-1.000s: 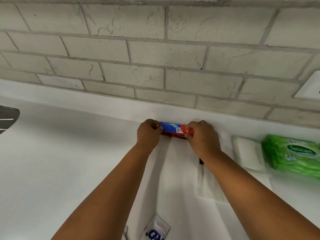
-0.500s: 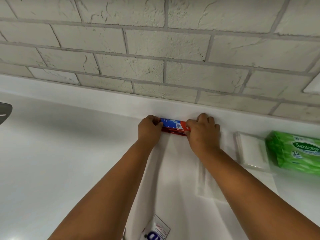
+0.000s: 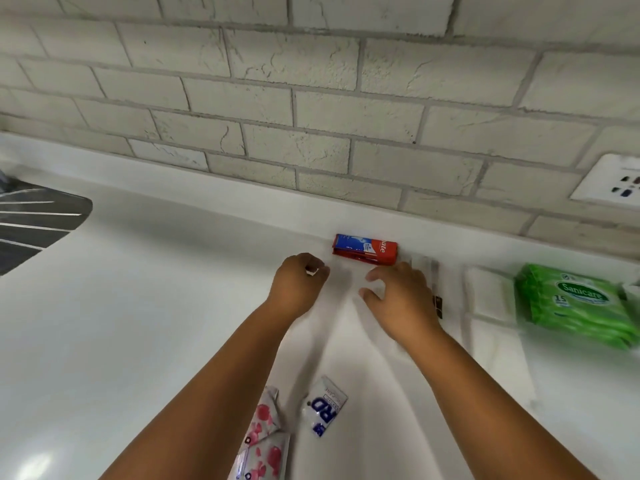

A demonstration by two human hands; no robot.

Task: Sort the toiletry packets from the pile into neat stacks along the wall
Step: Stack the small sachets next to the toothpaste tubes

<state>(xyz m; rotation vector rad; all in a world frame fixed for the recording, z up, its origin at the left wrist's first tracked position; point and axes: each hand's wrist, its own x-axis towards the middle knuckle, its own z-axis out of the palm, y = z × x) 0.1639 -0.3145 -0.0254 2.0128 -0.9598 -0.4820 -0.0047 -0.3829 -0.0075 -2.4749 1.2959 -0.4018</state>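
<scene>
A small stack of red and blue toothpaste packets [image 3: 364,248] lies against the white ledge below the brick wall. My left hand [image 3: 298,282] hovers just in front of it to the left, fingers loosely curled, holding nothing. My right hand [image 3: 398,296] is in front of it to the right, fingers relaxed and empty. Near the bottom lie a white and blue sachet [image 3: 325,405] and pink-flowered packets [image 3: 264,441], partly hidden by my left forearm.
A green wet-wipes pack [image 3: 575,303] lies at the right, with a white packet stack [image 3: 488,296] and clear packets [image 3: 429,271] beside it. A wall socket [image 3: 613,183] is at the far right. A dark metal object [image 3: 34,226] sits at the left edge.
Both hands let go of the toothpaste stack and drew back toward me. The stack stays by the wall. The view tilted down, so more packets show at the bottom.
</scene>
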